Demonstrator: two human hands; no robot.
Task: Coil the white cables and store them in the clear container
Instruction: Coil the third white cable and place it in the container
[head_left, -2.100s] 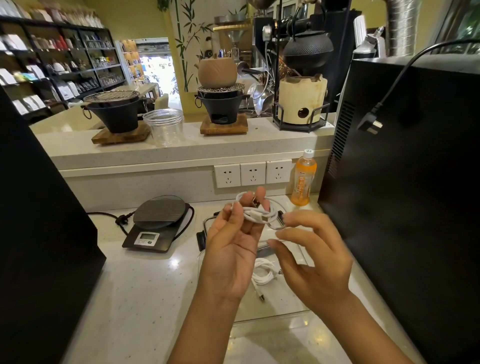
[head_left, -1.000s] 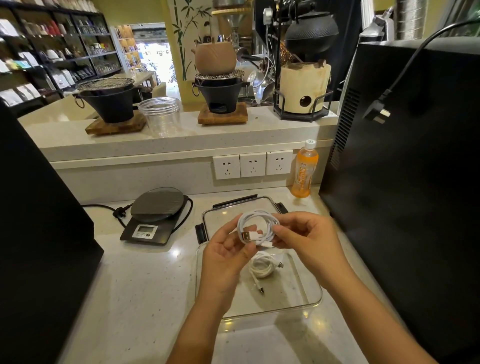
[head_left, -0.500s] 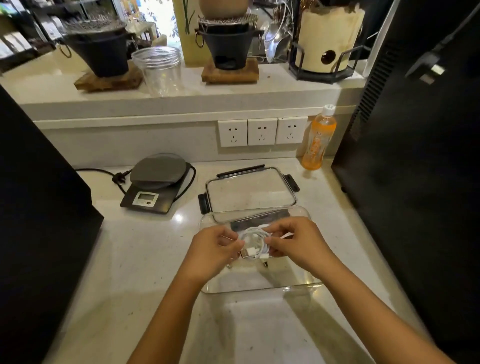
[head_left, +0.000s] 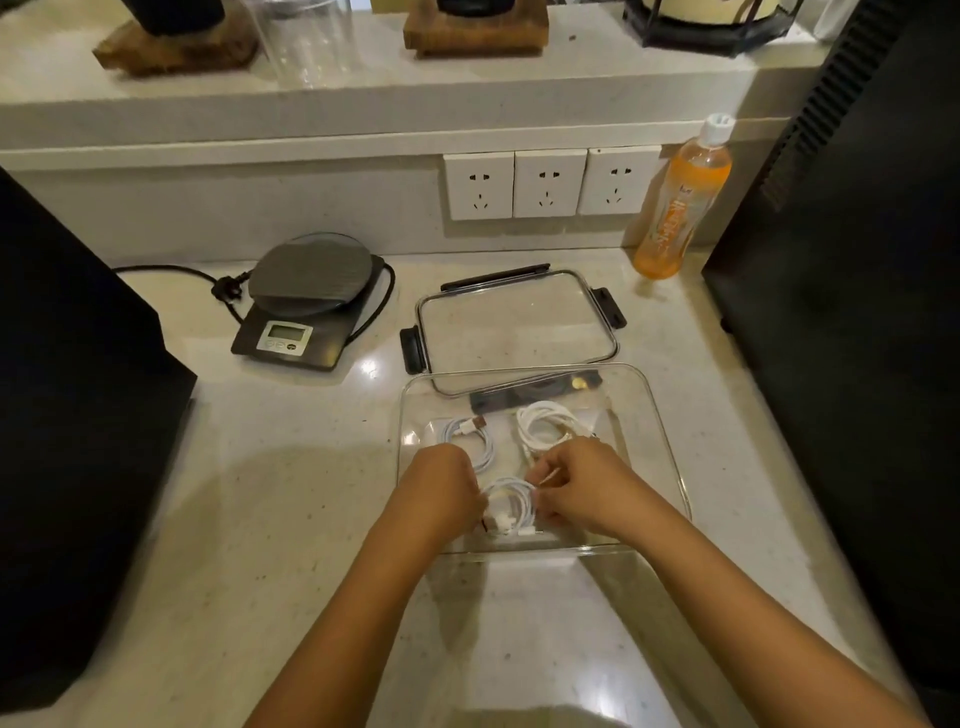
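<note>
Container (head_left: 670, 452) on tabletop (head_left: 249, 519); two coiled cables (head_left: 470, 439) lay at its far end. Left hand (head_left: 441, 486) and right hand (head_left: 576, 483) held a third coil (head_left: 511, 501) at its near end, fingers clamped on it.

No text in the scene is clear enough to read. The orange bottle (head_left: 683, 200) at far right carries a label with vertical white lettering, too blurred to make out. The scale (head_left: 306, 304) at far left has a small pale display (head_left: 285, 331) that shows no legible digits, and the buttons below it are unreadable.
</note>
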